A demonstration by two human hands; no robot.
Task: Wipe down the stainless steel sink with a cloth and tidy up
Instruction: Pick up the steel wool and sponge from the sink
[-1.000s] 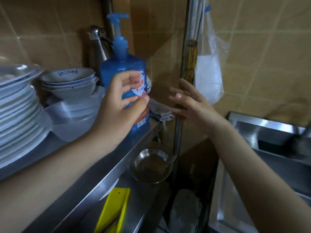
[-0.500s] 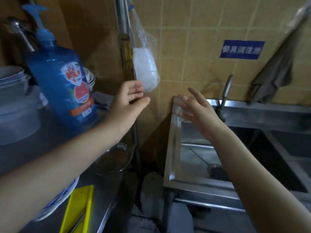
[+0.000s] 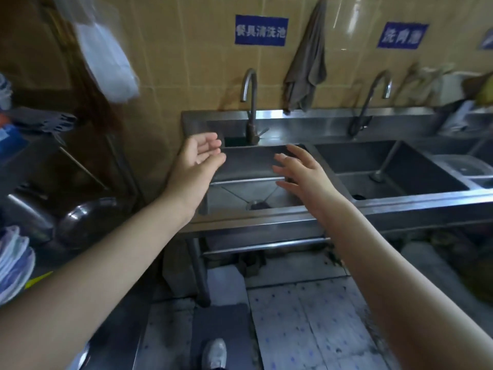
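Stainless steel sink (image 3: 266, 222) on a legged frame, viewed from the front and above. Two deep basins show plainly: the left basin (image 3: 248, 161) and the middle basin (image 3: 394, 166); the steel farther right is too blurred to count.

Two taps rise from the back ledge, the left tap (image 3: 250, 102) behind the left basin and the right tap (image 3: 373, 100) behind the middle one.

One grey cloth (image 3: 306, 70) hangs on the tiled wall between the taps, its lower end just above the ledge, well apart from both hands.

Two bare hands hover over the left basin, touching nothing. The left hand (image 3: 197, 158) has its palm turned inward and fingers loosely bent, empty. The right hand (image 3: 301, 172) has its fingers spread and relaxed, also empty.

Two blue signs are fully visible on the wall, the first sign (image 3: 261, 30) and the second sign (image 3: 402, 35).

One plastic bag (image 3: 106, 49) hangs upper left. One metal bowl (image 3: 85, 220) and one stack of plates (image 3: 13, 263) sit on the left. One shoe (image 3: 214, 353) stands on the floor below.
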